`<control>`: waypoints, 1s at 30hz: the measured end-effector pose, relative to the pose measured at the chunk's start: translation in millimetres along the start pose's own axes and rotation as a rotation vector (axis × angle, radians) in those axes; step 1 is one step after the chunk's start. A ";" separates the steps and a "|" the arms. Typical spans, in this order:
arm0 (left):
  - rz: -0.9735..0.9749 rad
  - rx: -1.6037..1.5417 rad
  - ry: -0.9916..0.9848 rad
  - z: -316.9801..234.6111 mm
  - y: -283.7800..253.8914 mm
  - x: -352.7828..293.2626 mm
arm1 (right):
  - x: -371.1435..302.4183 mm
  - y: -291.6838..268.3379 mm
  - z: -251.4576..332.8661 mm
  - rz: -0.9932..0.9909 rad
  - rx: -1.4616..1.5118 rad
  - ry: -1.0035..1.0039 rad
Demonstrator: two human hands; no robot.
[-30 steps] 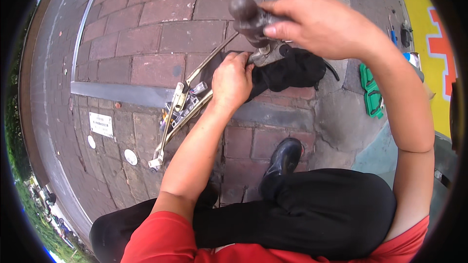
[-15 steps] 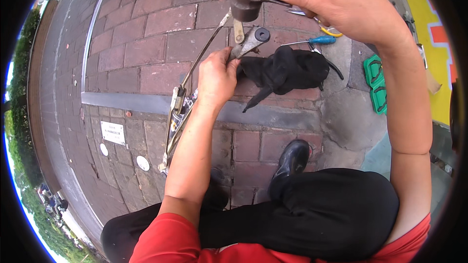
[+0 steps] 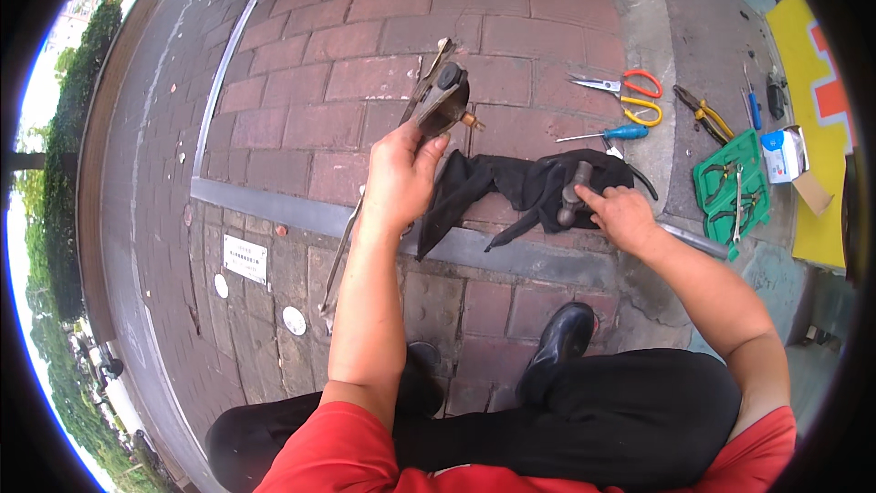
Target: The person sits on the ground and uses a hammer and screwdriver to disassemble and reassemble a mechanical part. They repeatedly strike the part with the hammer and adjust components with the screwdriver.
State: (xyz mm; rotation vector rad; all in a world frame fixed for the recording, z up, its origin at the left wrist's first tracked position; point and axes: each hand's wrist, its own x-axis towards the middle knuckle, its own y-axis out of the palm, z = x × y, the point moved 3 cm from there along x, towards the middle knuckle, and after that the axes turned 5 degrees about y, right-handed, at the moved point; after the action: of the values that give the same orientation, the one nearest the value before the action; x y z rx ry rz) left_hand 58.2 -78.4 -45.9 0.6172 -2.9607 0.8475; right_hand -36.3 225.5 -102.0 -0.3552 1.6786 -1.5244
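As hands (image 3: 401,175) hold metalwork (image 3: 440,108) and hammer (image 3: 575,194), a case (image 3: 707,197) seemingly contains pliers (image 3: 721,173).

There're 2 hands (image 3: 404,178), 1 hmr (image 3: 571,194), 2 s'drivers (image 3: 626,132), 1 pr scissors (image 3: 619,89).

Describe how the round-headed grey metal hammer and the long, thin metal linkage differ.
The hammer has a stubby, rounded head; the linkage has slender bars. The hammer is low over the black cloth, under the right hand; the linkage is raised in the left hand. Both are metal.

dull metal hammer (image 3: 571,194), matt cloth (image 3: 538,176)
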 end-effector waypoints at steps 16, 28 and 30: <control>0.271 -1.097 -0.034 -102.9 -4.4 -20.9 | 63.4 -197.3 62.4 -0.382 1.655 -0.753; 0.258 -1.233 0.046 -114.7 -4.4 -0.6 | 70.4 -148.7 110.2 -0.130 1.999 -0.660; 0.225 -1.304 0.080 -112.8 -2.4 -0.5 | 65.4 -153.2 103.2 -0.191 2.010 -0.563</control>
State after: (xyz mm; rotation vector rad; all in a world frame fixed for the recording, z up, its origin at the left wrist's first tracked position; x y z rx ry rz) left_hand 47.7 -22.6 51.6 0.1348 -2.6995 -1.0204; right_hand -50.2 74.5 22.1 0.1933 -0.6911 -2.1360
